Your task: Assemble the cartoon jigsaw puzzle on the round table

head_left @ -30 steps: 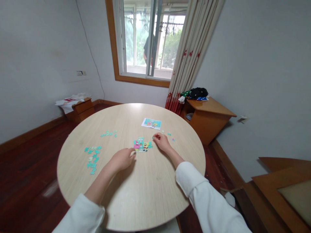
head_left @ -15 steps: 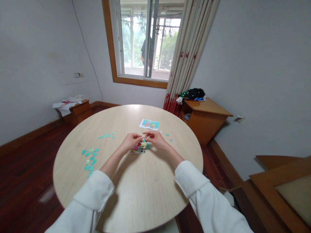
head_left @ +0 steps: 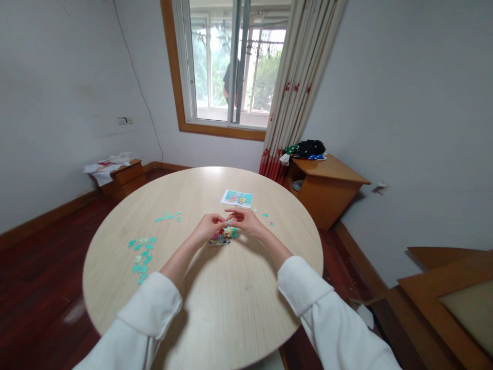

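Note:
Both my hands meet above a partly joined jigsaw puzzle [head_left: 220, 240] with pink, yellow and teal parts, lying in the middle of the round table [head_left: 215, 308]. My left hand [head_left: 211, 225] and my right hand [head_left: 244, 220] come fingertip to fingertip, closed in a pinch on a small teal puzzle piece [head_left: 228, 223], mostly hidden by the fingers. The hands cover the far side of the joined part. Just beyond them lies a printed reference picture [head_left: 238, 198] with pink and yellow cartoon figures on teal.
Loose teal puzzle pieces [head_left: 145, 254] lie in a group at the left, with a smaller cluster of pieces [head_left: 168, 216] farther back. A few stray pieces [head_left: 265, 215] lie right of my hands. Past the table stands a wooden cabinet [head_left: 327, 185] topped with clothes. A person [head_left: 231, 82] shows behind the window.
My hands have drawn closer together, fingertips now meeting over the puzzle. The left hand has shifted slightly right and down. The loose pieces lie as before.

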Tool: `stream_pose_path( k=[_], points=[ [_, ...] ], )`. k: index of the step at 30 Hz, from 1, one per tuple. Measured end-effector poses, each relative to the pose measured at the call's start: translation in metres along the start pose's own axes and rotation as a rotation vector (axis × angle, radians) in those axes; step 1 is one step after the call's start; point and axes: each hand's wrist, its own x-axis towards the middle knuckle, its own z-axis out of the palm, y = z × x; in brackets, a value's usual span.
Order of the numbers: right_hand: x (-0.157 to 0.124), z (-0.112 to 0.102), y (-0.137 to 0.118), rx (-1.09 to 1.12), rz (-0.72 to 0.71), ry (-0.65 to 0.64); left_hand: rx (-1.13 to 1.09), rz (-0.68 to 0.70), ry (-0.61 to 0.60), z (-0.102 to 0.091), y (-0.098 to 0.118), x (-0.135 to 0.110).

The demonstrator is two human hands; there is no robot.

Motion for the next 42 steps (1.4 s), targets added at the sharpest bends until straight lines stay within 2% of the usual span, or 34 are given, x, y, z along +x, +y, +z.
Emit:
stream_pose_path(
  k=[6,11,22,27,32,35,39,42],
  points=[
    [0.001,0.001,0.01,-0.025,0.085,0.135,-0.135,-0.026,0.078,0.005,-0.003,0.0],
    [0.004,0.004,0.021,-0.061,0.101,0.122,-0.234,-0.05,0.143,0.01,-0.007,-0.001],
    [0.01,0.003,0.032,-0.096,0.069,0.092,-0.262,-0.097,0.137,0.018,-0.009,-0.006],
    [0.012,-0.001,0.041,-0.118,0.06,0.18,-0.236,-0.068,0.174,0.017,-0.014,-0.007],
    [0.012,-0.008,0.056,-0.125,0.089,0.287,0.011,0.111,0.279,0.011,-0.032,-0.004],
    [0.009,-0.013,0.064,-0.132,0.063,0.389,0.314,0.264,0.317,0.009,-0.044,-0.008],
    [0.005,-0.014,0.071,-0.107,0.036,0.449,0.7,0.505,0.228,0.013,-0.054,-0.02],
    [0.002,-0.012,0.074,-0.107,0.024,0.458,0.91,0.561,0.174,0.019,-0.057,-0.028]
  ],
)
